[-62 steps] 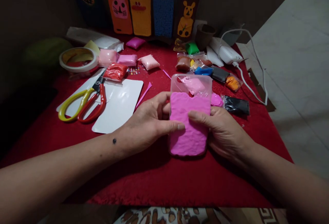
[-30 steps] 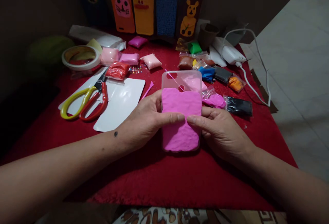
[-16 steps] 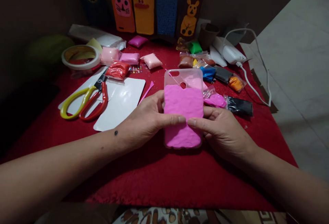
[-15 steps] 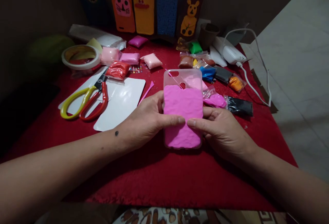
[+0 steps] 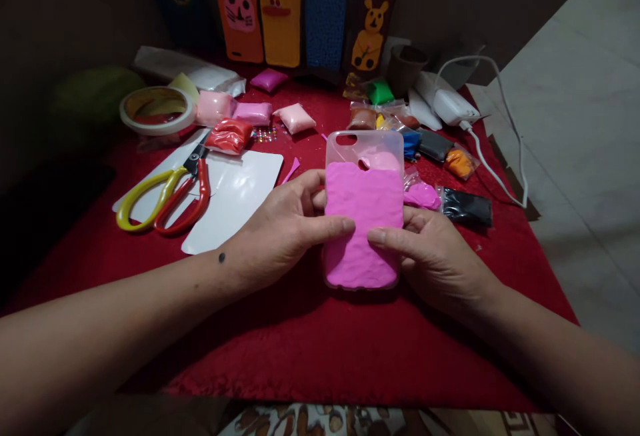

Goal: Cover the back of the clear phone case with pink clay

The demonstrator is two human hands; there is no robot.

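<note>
Between both hands stands a clear phone case [image 5: 334,148], tilted toward me above the red cloth. A layer of pink clay [image 5: 365,196] covers its back except for the top strip with the camera hole. My left hand [image 5: 295,216] grips the case's left edge, its thumb lying on the clay and its fingers behind. On the right edge, my right hand [image 5: 430,249] holds the case the same way, thumb pressed on the clay. The two thumb tips are a little apart. Most fingers of both hands are hidden behind the case.
Scissors [image 5: 193,163] with yellow and red handles lie on a white sheet [image 5: 240,189] at left, near a tape roll [image 5: 157,111]. Bagged clay, such as a black packet [image 5: 467,207], lies around. Decorated phone cases [image 5: 277,16] lean behind. A white cable [image 5: 500,176] loops at right.
The case has shifted slightly right and turned a little. My left thumb has slid left from the middle of the clay, widening the gap between the thumbs.
</note>
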